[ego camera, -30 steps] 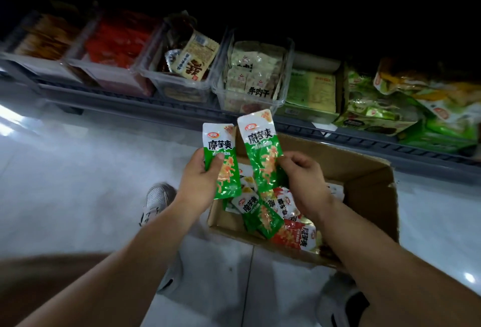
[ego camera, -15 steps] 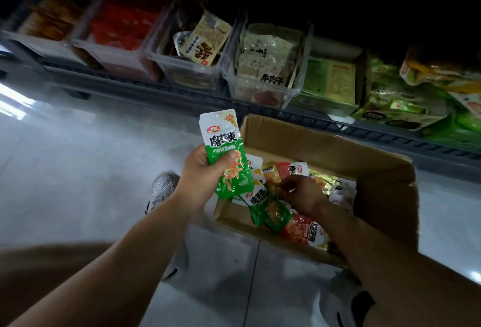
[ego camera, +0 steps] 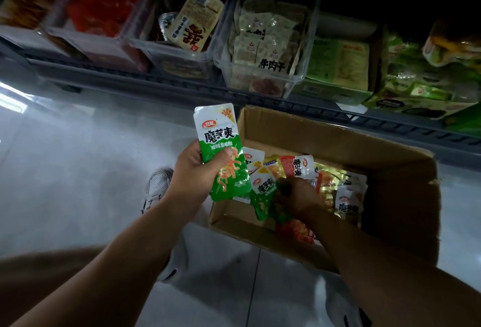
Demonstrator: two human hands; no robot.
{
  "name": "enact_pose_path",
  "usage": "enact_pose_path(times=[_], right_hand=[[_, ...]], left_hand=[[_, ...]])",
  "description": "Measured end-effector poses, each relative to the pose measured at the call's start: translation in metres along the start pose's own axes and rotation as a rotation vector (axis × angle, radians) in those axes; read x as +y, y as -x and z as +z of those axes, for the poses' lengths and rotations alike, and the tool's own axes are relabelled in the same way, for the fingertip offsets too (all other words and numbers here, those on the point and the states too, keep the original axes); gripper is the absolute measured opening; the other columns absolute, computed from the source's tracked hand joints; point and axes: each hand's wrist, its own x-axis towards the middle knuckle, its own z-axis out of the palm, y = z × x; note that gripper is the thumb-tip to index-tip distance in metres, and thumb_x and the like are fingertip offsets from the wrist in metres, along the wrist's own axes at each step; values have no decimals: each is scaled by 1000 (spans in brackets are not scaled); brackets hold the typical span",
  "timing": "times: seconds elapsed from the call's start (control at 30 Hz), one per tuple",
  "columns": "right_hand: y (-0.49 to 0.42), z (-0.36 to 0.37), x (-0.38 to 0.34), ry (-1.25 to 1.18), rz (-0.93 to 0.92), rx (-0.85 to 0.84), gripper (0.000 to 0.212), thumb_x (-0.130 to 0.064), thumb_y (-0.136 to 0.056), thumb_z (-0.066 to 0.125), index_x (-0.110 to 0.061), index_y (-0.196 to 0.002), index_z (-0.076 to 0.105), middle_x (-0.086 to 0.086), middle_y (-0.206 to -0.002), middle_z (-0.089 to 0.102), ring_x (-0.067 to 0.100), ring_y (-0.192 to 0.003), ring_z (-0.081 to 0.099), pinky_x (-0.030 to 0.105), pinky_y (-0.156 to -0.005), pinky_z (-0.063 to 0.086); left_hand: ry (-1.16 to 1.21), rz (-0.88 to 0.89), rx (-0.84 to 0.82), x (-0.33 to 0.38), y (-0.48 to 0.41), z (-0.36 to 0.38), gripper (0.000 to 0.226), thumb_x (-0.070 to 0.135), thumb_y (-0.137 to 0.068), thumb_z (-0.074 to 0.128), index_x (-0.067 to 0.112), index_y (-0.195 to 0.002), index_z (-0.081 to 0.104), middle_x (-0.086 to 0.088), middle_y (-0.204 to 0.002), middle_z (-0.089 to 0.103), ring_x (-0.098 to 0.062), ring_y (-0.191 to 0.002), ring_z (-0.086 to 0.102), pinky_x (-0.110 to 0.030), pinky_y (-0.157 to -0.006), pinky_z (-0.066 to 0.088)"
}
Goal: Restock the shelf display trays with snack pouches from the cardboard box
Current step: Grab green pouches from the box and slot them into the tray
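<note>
While upright — green pouch (ego camera: 217, 134) in left hand (ego camera: 191, 173)

Pale glossy tiled floor (ego camera: 65, 183) left of fingers (ego camera: 228, 154) of left hand (ego camera: 192, 173); glare streaks (ego camera: 10, 100) farther left; dark shelf rail (ego camera: 156, 83) beyond them.

Green pouch (ego camera: 218, 136) reads "魔芋爽" and "20%".

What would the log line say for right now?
left hand holds green pouch | right hand in box grips second pouch
</note>
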Motion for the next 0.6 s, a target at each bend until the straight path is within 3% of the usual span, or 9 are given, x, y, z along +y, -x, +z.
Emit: enact_pose_path(times=[0.07, 0.17, 0.37, 0.43, 0.6], right_hand=[[6, -12, -3, -304, 35, 36, 10, -16, -94, 66, -16, -103, 61, 7, -96, 68, 24, -84, 70, 25, -56, 56], [19, -36, -10, -615, -97, 42, 19, -3, -90, 70, 9, -93, 55, 23, -88, 66, 30, -80, 67, 32, -63, 56], [54, -87, -71, -985, -304, -164, 22, -15, -81, 73, -2, -89, 57, 19, -82, 54, 25, -73, 58, 32, -67, 55], [61, -88, -99, -1054, -319, -197, 16, -11, -81, 72, -6, -83, 57, 12, -74, 58, 19, -67, 60, 29, -61, 54], [66, -69, -138, -902, -299, -168, 19, -5, -85, 76, -12, -78, 59, -1, -66, 65, 11, -59, 62, 24, -50, 50]], left_hand=[[4, -1, -1, 0, 0, 1, 13, 7, -97, 67, 17, -104, 71, -3, -97, 80, -22, -85, 78, -29, -64, 61], [-6, -13, -8, 1, 1, 0, 12, 8, -97, 67, 18, -105, 71, -4, -99, 80, -22, -88, 78, -32, -67, 63], [-19, -49, -71, 6, 2, -6, 17, 12, -100, 64, 10, -116, 67, -4, -101, 79, -23, -90, 77, -39, -73, 63], [35, -71, -51, 7, 4, -4, 11, 12, -102, 60, 14, -110, 67, 0, -93, 79, -19, -85, 77, -36, -69, 63], [181, -135, -13, 12, 8, -2, 15, 19, -104, 55, 15, -110, 69, -11, -105, 78, -29, -95, 73, -47, -90, 58]])
